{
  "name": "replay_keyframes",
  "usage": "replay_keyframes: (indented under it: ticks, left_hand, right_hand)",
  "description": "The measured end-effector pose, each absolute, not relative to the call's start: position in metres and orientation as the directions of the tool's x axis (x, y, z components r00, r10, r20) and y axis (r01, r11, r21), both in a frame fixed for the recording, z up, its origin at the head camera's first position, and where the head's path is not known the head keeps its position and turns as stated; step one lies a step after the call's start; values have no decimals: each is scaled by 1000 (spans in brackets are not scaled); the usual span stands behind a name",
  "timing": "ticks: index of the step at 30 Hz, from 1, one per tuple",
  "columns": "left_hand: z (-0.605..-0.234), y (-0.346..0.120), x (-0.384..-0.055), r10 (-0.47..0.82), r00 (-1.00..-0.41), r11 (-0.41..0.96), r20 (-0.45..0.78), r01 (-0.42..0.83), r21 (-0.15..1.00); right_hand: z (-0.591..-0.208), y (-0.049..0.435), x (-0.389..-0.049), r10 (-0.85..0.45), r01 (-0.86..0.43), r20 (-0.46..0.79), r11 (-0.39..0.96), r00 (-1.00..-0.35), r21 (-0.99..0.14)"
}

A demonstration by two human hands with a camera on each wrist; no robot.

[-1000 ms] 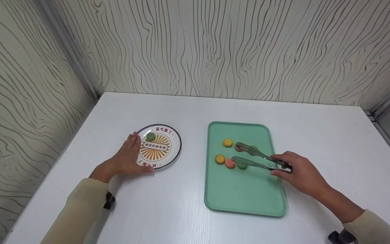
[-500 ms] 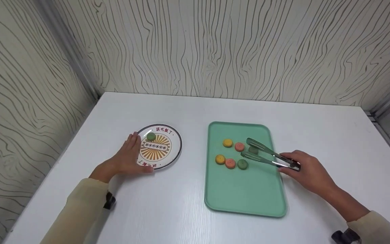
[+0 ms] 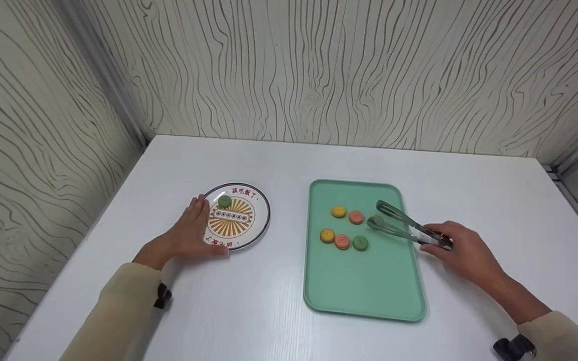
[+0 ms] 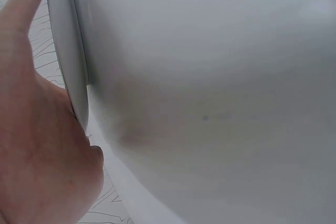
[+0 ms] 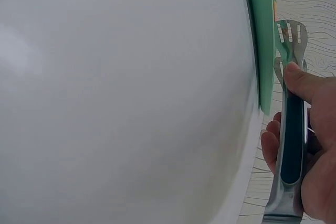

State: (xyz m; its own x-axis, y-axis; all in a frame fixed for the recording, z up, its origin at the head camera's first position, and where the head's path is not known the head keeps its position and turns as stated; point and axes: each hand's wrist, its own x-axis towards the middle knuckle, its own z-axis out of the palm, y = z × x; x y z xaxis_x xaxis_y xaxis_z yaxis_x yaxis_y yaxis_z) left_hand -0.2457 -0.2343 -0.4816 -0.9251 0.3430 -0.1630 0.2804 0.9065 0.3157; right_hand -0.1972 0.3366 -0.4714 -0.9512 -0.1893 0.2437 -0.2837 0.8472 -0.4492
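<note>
My left hand [image 3: 188, 234] rests against the left side of a round white plate [image 3: 260, 220], fingers straight along the rim and thumb at its near edge. One green macaron [image 3: 224, 201] sits on the plate's upper left. With its thumb and fingers, my right hand [image 3: 469, 255] holds a pair of tongs [image 3: 398, 214], spread apart over the green tray [image 3: 364, 288]. The lower tong tip overlaps the back-row green macaron [image 3: 377, 220]; contact cannot be told. Beside it lie a pink macaron [image 3: 355, 217] and a yellow macaron [image 3: 338, 211]. In the right wrist view, the tongs' handle [image 5: 293, 140] crosses my palm.
A front row on the tray has a yellow macaron [image 3: 326, 235], a pink macaron [image 3: 341, 242] and a green macaron [image 3: 360, 243]. Both plate and tray stand on a white table [image 3: 269, 301]. Patterned panels [image 3: 314, 75] rise behind and at the sides.
My right hand has drawn the tongs to the right, from over the pink macarons to the back-row green one. My left hand has stayed at the plate.
</note>
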Motion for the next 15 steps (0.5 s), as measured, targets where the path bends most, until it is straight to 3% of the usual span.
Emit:
replay_keyframes:
  ticks: [15]
  left_hand:
    - [-482,-234,-247,336,-928,910,-163,275,311]
  right_hand:
    - [-472,334,-199,-206,-271,193,863,-959,-427]
